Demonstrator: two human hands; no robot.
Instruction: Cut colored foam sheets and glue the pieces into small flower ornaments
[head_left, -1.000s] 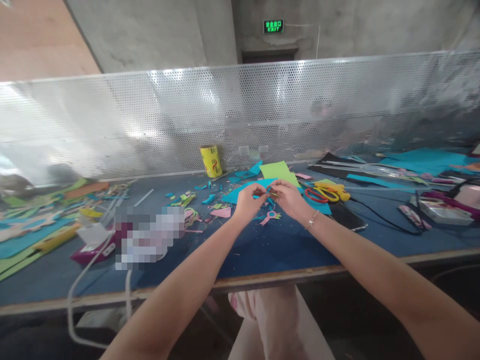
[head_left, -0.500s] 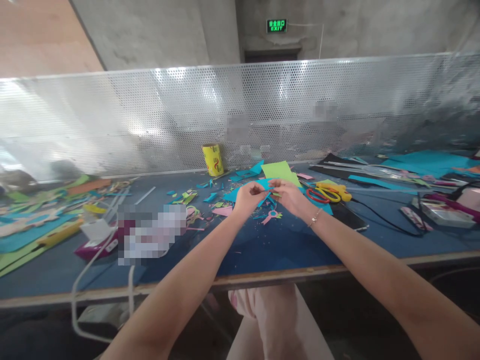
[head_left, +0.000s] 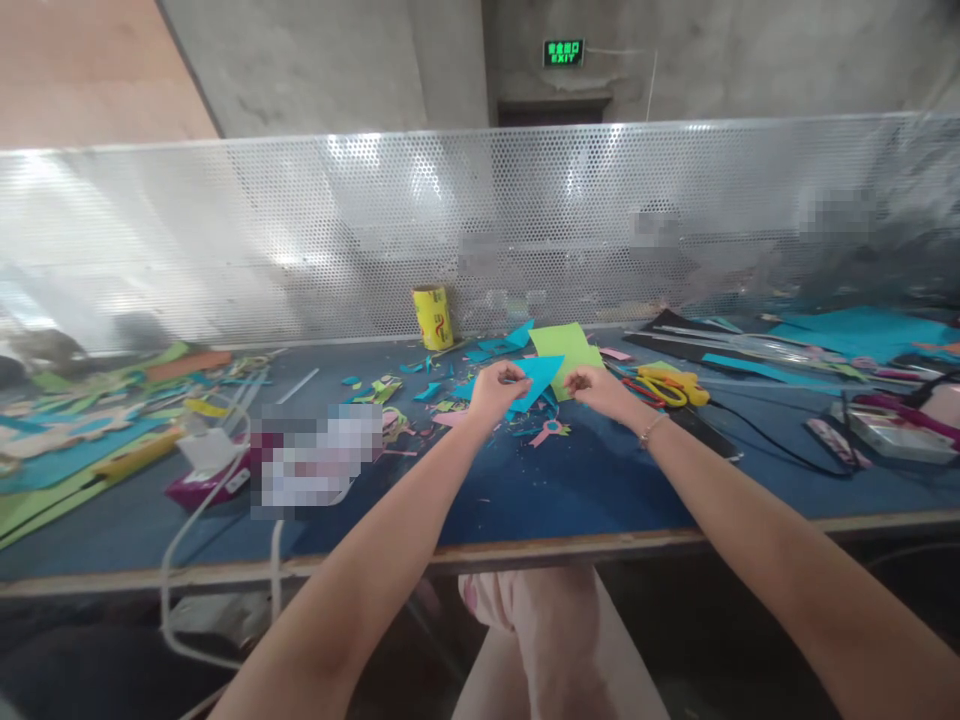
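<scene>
My left hand (head_left: pixel 495 390) is closed in a pinch above the blue table (head_left: pixel 570 490), just left of a turquoise paper triangle (head_left: pixel 537 376). My right hand (head_left: pixel 596 385) is also closed, a short way to the right, its fingers curled on something too small to make out. The two hands are apart with the turquoise triangle showing between them. A small pink and turquoise cut-out (head_left: pixel 549 431) lies on the table just below the hands. A lime green sheet (head_left: pixel 566 345) lies behind them.
Scissors with yellow and red handles (head_left: pixel 664 385) lie right of my right hand, by a black cable (head_left: pixel 757 435). A yellow roll (head_left: pixel 433 318) stands against the perforated metal screen (head_left: pixel 480 220). Paper scraps litter the left side, and turquoise sheets (head_left: pixel 855 325) the far right.
My hands were touching, pinching something together; now they have drawn apart sideways, exposing the turquoise triangle between them. The view has drifted slightly.
</scene>
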